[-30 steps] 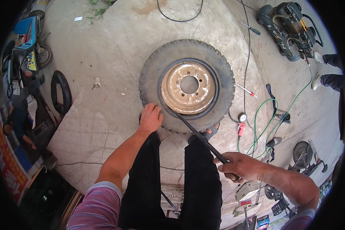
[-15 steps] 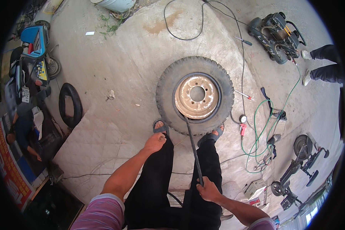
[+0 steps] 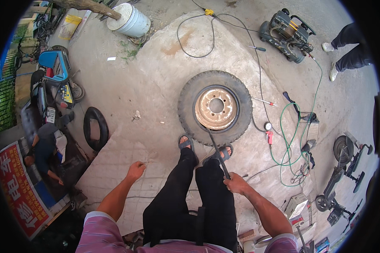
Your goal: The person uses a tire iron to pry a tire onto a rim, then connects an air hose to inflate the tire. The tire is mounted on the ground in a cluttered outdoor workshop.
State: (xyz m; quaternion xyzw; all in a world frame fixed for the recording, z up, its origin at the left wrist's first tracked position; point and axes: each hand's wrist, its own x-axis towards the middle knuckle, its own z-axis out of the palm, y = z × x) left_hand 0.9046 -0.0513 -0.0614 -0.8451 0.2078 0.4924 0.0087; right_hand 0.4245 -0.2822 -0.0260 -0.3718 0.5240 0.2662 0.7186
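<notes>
A tyre (image 3: 188, 101) with a knobby tread lies flat on the ground in front of my feet. Its rusty, whitish steel wheel rim (image 3: 206, 119) has a round centre hole ringed by several bolt holes. My right hand (image 3: 236, 184) is closed around the near end of a long dark tyre lever (image 3: 218, 152). The lever's far end meets the near edge of the rim, where the tip is hidden. Off to the left, clear of the tyre, my left hand (image 3: 136, 170) is closed; whether something small is in its fingers I cannot make out.
An inner tube (image 3: 96, 128) and a blue scooter (image 3: 54, 65) are at left. A white bucket (image 3: 131, 21) stands far off. At right are an air compressor (image 3: 286, 36), a green hose (image 3: 286, 147), a pressure gauge (image 3: 267, 126), a kick scooter (image 3: 334, 183) and another person's legs (image 3: 348, 50).
My left hand has moved left, away from my knee. My right hand has come forward with the lever, whose near end now appears closer to the tyre. The whole view has shifted.
</notes>
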